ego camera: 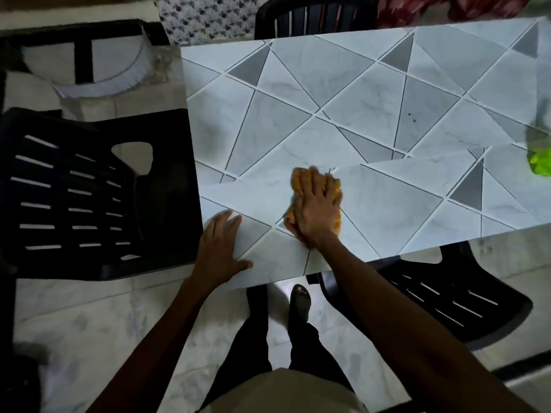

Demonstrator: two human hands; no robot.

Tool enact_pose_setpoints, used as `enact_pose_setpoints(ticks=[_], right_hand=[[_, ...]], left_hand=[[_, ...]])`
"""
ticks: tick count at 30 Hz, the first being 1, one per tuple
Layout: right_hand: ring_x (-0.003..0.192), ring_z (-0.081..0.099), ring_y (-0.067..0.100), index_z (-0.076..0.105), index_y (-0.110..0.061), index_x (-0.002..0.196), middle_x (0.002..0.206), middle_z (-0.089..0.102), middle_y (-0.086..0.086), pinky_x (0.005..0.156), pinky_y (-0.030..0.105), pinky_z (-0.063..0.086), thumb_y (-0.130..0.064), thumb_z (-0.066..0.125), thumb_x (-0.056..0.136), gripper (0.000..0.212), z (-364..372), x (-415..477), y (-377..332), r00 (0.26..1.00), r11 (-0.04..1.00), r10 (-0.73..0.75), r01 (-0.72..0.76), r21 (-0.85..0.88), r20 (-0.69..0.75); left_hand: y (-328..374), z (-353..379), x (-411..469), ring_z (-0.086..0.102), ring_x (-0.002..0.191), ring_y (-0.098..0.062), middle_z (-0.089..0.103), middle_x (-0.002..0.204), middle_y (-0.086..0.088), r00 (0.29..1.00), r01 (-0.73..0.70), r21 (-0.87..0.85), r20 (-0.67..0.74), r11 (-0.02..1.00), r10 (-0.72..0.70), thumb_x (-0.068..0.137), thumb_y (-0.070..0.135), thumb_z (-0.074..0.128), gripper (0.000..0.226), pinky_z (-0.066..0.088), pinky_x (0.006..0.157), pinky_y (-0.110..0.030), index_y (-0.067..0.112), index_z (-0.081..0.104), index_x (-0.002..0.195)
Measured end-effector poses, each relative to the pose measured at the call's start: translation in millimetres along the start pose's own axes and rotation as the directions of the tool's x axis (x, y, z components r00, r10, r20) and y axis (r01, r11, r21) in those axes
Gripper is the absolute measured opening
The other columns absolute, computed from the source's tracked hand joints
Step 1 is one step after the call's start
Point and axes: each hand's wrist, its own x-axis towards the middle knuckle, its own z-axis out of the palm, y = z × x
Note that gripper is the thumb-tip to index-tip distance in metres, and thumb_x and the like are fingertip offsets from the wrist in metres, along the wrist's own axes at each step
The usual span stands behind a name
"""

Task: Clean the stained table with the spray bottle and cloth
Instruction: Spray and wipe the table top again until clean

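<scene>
A right hand (317,210), fingers laid flat, presses a crumpled orange cloth (295,178) by the near edge of the grey-and-white geometric-patterned table (372,114). The hand hides most of the cloth, whose long axis runs away from that edge. The left hand (219,248) rests flat on the near left corner. At the right edge, a blurred green spray bottle (541,162) is cut off by the frame.

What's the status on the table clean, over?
Right hand flat on orange cloth, pressing it to table. Left hand flat on near corner. Spray bottle at right edge, untouched. Dark specks mid-table, not yet wiped; nothing in the way.
</scene>
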Motion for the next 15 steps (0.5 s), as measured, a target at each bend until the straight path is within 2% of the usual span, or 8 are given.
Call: enact_pose_setpoints(ticks=[3, 5, 8, 9, 10, 11, 13, 15], right_hand=[[0.155, 0.010, 0.038, 0.017, -0.031, 0.161, 0.171, 0.012, -0.001, 0.119, 0.061, 0.017, -0.041, 0.033, 0.101, 0.063, 17.9, -32.3, -53.6, 0.961, 0.959, -0.268, 0.272, -0.075, 0.060], [0.155, 0.011, 0.039, 0.020, -0.032, 0.161, 0.171, 0.013, 0.000, 0.119, 0.061, 0.017, -0.041, 0.038, 0.102, 0.062, 29.2, -70.8, -56.8, 0.875, 0.872, -0.473, 0.482, -0.083, 0.108], [0.155, 0.016, 0.038, 0.024, -0.035, 0.160, 0.169, 0.019, -0.002, 0.122, 0.061, 0.015, -0.042, 0.039, 0.102, 0.060, 39.7, -106.6, -13.5, 0.734, 0.725, -0.654, 0.677, -0.127, 0.181], [0.154, 0.020, 0.039, 0.027, -0.036, 0.159, 0.168, 0.023, -0.001, 0.122, 0.060, 0.016, -0.042, 0.039, 0.102, 0.059, 40.6, -108.6, 6.5, 0.723, 0.709, -0.664, 0.690, -0.144, 0.193], [0.152, 0.024, 0.041, 0.029, -0.037, 0.158, 0.167, 0.028, -0.001, 0.121, 0.060, 0.018, -0.043, 0.040, 0.100, 0.059, 36.8, -105.4, 26.0, 0.751, 0.737, -0.629, 0.658, -0.153, 0.202], [0.151, 0.026, 0.042, 0.029, -0.038, 0.158, 0.166, 0.028, -0.002, 0.120, 0.062, 0.019, -0.043, 0.041, 0.098, 0.061, 29.1, -99.8, 41.0, 0.813, 0.798, -0.549, 0.579, -0.165, 0.196], [0.153, 0.015, 0.040, 0.016, -0.039, 0.161, 0.169, 0.016, -0.004, 0.118, 0.066, 0.020, -0.045, 0.036, 0.094, 0.070, 9.6, -78.0, 56.5, 0.922, 0.906, -0.331, 0.370, -0.206, 0.199], [0.154, 0.007, 0.041, 0.005, -0.035, 0.162, 0.170, 0.008, -0.002, 0.117, 0.069, 0.018, -0.048, 0.033, 0.092, 0.076, -1.2, -57.6, 42.7, 0.973, 0.958, -0.173, 0.202, -0.202, 0.151]], left_hand=[[-12.3, -4.2, -10.3, 0.028, 0.144, -0.038, 0.030, 0.157, -0.016, 1.000, 0.018, 0.003, -0.017, 1.000, -0.018, 0.052, 0.060, 0.085, 0.118, 0.032, 0.113, -0.054, 0.013, 0.037, 0.149], [-19.5, -13.6, -15.7, 0.031, 0.142, -0.040, 0.032, 0.156, -0.015, 1.000, 0.004, 0.029, -0.011, 1.000, -0.003, 0.048, 0.056, 0.089, 0.120, 0.034, 0.110, -0.057, 0.013, 0.039, 0.148], [-23.1, -26.5, -20.1, 0.026, 0.145, -0.036, 0.027, 0.160, -0.009, 0.999, -0.012, 0.076, 0.031, 0.997, 0.010, 0.048, 0.052, 0.092, 0.123, 0.033, 0.111, -0.055, 0.018, 0.035, 0.152], [-23.3, -28.3, -21.3, 0.024, 0.146, -0.035, 0.024, 0.161, -0.007, 0.999, -0.013, 0.083, 0.051, 0.996, 0.008, 0.049, 0.051, 0.092, 0.124, 0.031, 0.112, -0.054, 0.019, 0.032, 0.153], [-23.3, -29.2, -21.5, 0.022, 0.147, -0.034, 0.022, 0.162, -0.006, 0.998, -0.016, 0.083, 0.060, 0.996, 0.011, 0.050, 0.052, 0.091, 0.125, 0.031, 0.112, -0.054, 0.020, 0.030, 0.154], [-24.3, -29.1, -22.3, 0.021, 0.147, -0.033, 0.020, 0.163, -0.005, 0.998, -0.024, 0.081, 0.064, 0.996, 0.019, 0.051, 0.053, 0.091, 0.125, 0.030, 0.113, -0.053, 0.020, 0.028, 0.154], [-24.8, -28.7, -23.4, 0.020, 0.148, -0.033, 0.018, 0.163, -0.005, 0.997, -0.029, 0.070, 0.067, 0.997, 0.025, 0.052, 0.054, 0.090, 0.125, 0.029, 0.112, -0.053, 0.020, 0.027, 0.155], [-25.9, -27.6, -24.0, 0.019, 0.148, -0.035, 0.019, 0.163, -0.006, 0.998, -0.028, 0.057, 0.049, 0.998, 0.025, 0.052, 0.055, 0.089, 0.125, 0.029, 0.111, -0.055, 0.019, 0.028, 0.155]])
